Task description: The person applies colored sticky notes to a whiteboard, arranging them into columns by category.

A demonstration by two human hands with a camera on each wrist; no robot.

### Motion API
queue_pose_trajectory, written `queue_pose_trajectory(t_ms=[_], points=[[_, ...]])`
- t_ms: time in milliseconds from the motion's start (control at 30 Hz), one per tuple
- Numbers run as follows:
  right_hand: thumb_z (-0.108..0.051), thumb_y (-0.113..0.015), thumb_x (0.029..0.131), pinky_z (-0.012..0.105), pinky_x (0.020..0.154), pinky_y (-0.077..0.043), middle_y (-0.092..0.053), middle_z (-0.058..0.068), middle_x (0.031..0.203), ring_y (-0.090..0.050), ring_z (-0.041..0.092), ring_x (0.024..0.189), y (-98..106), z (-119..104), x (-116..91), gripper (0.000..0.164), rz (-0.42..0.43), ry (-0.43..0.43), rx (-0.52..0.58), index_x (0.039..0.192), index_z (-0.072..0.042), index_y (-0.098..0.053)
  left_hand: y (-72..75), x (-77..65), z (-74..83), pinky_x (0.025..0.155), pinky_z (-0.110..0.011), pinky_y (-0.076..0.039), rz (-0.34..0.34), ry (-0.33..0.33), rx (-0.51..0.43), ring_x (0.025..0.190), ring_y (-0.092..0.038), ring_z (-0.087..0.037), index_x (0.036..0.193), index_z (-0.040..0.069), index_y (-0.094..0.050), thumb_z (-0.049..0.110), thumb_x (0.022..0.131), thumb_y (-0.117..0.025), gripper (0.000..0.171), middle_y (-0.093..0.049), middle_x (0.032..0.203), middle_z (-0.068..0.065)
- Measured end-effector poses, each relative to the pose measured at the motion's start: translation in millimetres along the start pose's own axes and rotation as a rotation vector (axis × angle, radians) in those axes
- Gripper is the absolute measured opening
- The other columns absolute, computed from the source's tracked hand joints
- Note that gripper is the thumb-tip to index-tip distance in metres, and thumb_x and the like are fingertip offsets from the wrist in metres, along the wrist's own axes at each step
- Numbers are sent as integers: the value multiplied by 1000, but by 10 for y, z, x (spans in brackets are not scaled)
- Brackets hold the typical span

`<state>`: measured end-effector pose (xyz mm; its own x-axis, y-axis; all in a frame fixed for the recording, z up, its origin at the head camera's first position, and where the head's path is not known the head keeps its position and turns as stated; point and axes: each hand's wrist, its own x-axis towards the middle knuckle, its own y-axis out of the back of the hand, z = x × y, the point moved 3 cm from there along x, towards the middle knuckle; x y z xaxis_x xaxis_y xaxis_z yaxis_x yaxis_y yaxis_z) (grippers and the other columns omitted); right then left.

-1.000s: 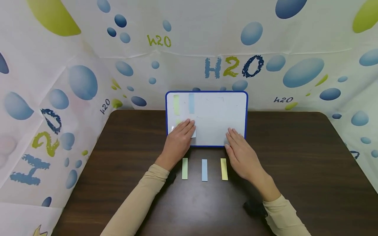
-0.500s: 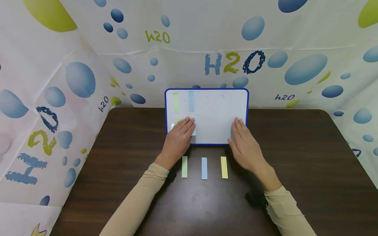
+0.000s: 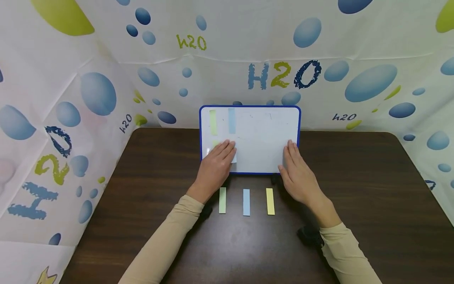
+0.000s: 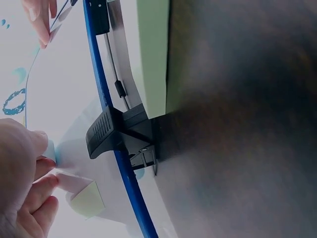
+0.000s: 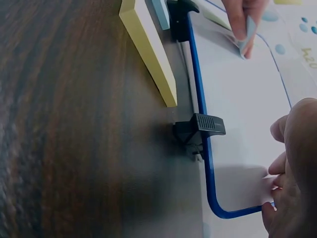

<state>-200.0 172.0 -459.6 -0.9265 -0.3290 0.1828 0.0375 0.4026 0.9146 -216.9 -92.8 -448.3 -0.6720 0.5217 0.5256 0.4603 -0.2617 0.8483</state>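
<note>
A whiteboard (image 3: 262,138) with a blue frame leans upright at the back of the table. My left hand (image 3: 214,163) is at its lower left, and a pale blue sticky note (image 5: 247,37) shows between the thumb and fingers. A green sticky note (image 4: 88,201) on the board is partly hidden by that hand in the head view. Above, a green strip (image 3: 213,122) and a blue strip (image 3: 232,120) are stuck side by side. My right hand (image 3: 300,177) rests with extended fingers at the board's lower right edge, holding nothing.
Three narrow sticky-note pads lie in a row before the board: green (image 3: 222,200), blue (image 3: 246,202) and yellow (image 3: 270,201). Black clip feet (image 5: 198,130) grip the board's lower rim. A patterned sheet (image 3: 159,47) hangs behind the dark table (image 3: 358,189).
My right hand has slid rightward along the board to its right edge. The left hand stays in place on the lower left. The head view has shifted slightly.
</note>
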Motion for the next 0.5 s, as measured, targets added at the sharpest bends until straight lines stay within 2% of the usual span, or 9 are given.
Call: queue_pose_trajectory(t_ms=[500], points=[[-29, -36, 110, 58, 128, -18, 0, 17, 172, -1, 33, 160, -11, 10, -3, 64, -2, -6, 19, 159, 8, -15, 0, -12, 19, 120, -40, -40, -34, -13, 13, 140, -54, -29, 137, 1, -63, 14, 86, -81, 55, -60, 147, -14]])
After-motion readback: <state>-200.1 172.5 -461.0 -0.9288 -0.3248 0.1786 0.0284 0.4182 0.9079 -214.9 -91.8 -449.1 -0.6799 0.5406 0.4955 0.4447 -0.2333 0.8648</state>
